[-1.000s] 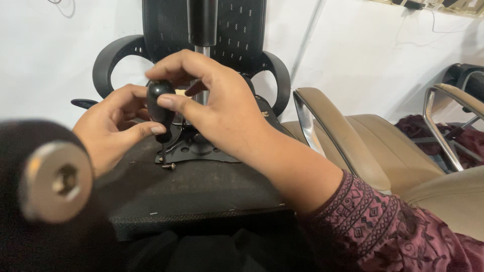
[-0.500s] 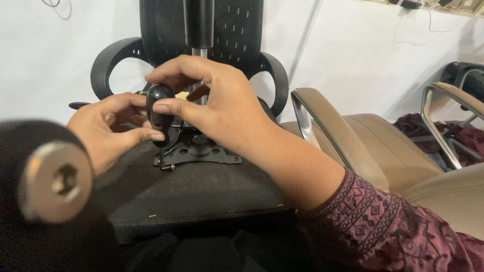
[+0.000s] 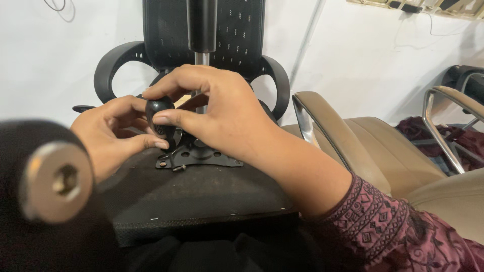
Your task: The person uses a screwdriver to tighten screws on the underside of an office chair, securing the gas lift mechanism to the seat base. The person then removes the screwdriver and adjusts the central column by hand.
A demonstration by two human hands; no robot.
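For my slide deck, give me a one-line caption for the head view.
Both hands, left hand and right hand, pinch a black knob above an upturned chair seat.

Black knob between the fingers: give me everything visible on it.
The black knob is rounded, glossy, plastic-looking, with a ribbed lower part. It sits above the black metal mechanism plate on the upturned chair seat underside. The right hand pinches it with thumb and fingers; the left hand touches it from the left. Its attachment is hidden.
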